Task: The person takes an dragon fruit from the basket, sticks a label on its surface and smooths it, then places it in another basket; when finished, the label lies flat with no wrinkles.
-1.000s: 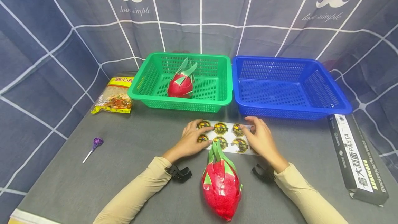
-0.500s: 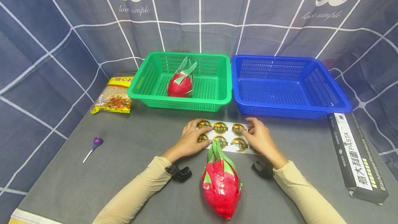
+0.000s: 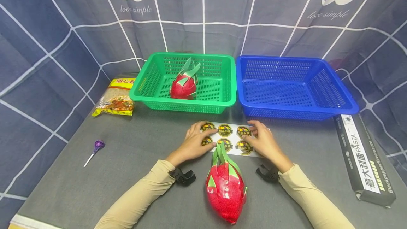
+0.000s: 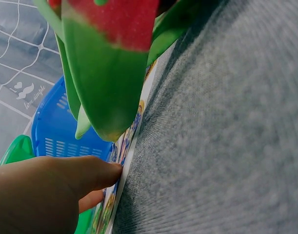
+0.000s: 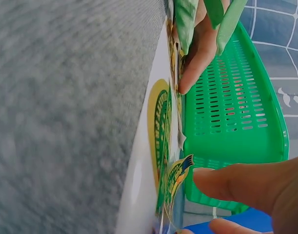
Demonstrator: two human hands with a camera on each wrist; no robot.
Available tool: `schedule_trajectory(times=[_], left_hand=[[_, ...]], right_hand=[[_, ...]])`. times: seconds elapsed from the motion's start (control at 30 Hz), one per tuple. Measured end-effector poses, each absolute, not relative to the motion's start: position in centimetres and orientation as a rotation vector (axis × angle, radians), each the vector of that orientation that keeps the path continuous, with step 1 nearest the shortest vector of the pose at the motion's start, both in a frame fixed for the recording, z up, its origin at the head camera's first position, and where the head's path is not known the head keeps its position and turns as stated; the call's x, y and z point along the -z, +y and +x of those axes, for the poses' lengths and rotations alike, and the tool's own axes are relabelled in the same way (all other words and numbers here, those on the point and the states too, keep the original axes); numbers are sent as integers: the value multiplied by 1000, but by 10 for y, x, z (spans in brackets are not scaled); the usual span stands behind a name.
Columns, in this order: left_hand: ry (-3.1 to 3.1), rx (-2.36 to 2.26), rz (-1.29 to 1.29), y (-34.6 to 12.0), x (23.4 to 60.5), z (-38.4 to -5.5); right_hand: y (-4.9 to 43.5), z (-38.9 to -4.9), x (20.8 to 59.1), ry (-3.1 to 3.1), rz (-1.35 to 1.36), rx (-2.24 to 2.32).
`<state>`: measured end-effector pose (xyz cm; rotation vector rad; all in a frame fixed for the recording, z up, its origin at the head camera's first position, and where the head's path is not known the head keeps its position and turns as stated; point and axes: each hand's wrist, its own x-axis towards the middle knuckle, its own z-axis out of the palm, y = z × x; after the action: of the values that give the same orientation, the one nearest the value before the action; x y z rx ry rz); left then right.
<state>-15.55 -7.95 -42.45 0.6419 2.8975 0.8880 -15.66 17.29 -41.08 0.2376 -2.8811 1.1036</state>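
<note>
A white sheet of round gold-and-black fruit stickers (image 3: 231,140) lies flat on the grey table. My left hand (image 3: 193,142) rests over its left end, thumb touching the sheet and fingers spread. Over the right end is my right hand (image 3: 266,142), thumb and index fingertip apart. In the right wrist view, one sticker (image 5: 178,178) curls up from the backing right beside the thumb (image 5: 227,185). My right palm covers part of the right column. Just in front of the sheet lies a red toy dragon fruit (image 3: 225,190), its green leaves overlapping a sticker in the head view.
Behind the sheet stand a green basket (image 3: 216,108) with another dragon fruit (image 3: 184,87) in it and a blue basket (image 3: 286,112). A pasta bag (image 3: 114,98) and a purple lollipop (image 3: 98,146) lie left. On the right is a black pasta box (image 3: 365,162).
My right thumb has slid slightly left and toward me over the sticker sheet, and the index finger has shifted a little. My left hand and the dragon fruits have stayed in place.
</note>
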Motion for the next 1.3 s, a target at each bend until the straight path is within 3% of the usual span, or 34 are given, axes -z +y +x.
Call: schedule_trajectory(times=[1.0,1.3], left_hand=[[2912,-867,662,-79,426,-154],[2915,-864,674,-79,427,-155]], right_hand=[[172,-157,418,-2712,279,-1230],[170,-155,416,-2803,222,-1524]])
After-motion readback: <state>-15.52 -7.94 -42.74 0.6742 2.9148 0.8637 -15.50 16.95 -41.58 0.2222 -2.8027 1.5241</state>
